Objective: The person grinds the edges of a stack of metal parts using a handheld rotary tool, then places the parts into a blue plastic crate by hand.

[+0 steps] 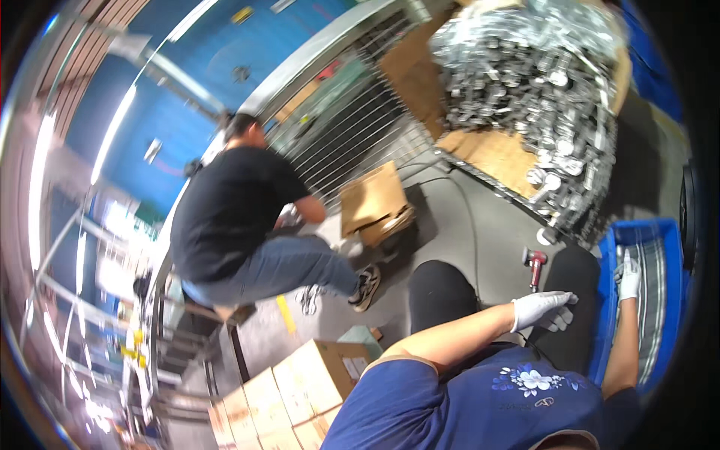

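Observation:
My left hand (541, 310), in a white glove, hovers over my lap with its fingers stretched out and nothing visible in it. My right hand (630, 281), gloved too, reaches into a long blue bin (607, 330) at my right side. Its fingers are round a small silver metal part, whose shape is hard to make out. A striped grey lining (651, 300) covers the bin's bottom. On the floor just beyond my knees lies a red and silver hand-held power tool (535, 260), nearest to my left hand.
Ahead, a large open crate holds a heap of silver metal parts (555, 142) under clear plastic (517, 34). A co-worker in black (232, 210) bends beside an open cardboard box (373, 202). Stacked cartons (292, 390) stand at my left. A cable (474, 225) crosses the floor.

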Demonstrator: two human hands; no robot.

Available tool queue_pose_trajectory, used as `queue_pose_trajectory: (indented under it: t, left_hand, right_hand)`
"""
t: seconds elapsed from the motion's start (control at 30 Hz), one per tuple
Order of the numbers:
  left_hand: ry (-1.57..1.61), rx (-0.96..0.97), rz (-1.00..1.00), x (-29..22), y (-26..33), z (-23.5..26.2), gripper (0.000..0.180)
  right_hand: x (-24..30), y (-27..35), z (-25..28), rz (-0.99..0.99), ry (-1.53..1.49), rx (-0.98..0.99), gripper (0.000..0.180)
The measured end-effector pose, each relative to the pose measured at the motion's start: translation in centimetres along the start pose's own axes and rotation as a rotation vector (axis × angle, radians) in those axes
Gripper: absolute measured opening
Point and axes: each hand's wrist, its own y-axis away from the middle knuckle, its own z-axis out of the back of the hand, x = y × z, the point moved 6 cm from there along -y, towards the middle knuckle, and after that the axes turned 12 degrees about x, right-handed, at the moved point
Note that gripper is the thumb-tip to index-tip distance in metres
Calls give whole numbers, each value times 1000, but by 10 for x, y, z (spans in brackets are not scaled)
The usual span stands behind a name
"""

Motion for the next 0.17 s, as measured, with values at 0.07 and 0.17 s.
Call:
queue_pose_trajectory:
  t: [0.07, 0.17]
  left_hand:
    - [-184, -153, -6, 0, 32, 25, 59]
    - [-228, -378, -58, -26, 112, 38, 65]
  right_hand:
    - [47, -18, -23, 167, 118, 64, 41]
    - [115, -35, -106, 295, 97, 244, 42]
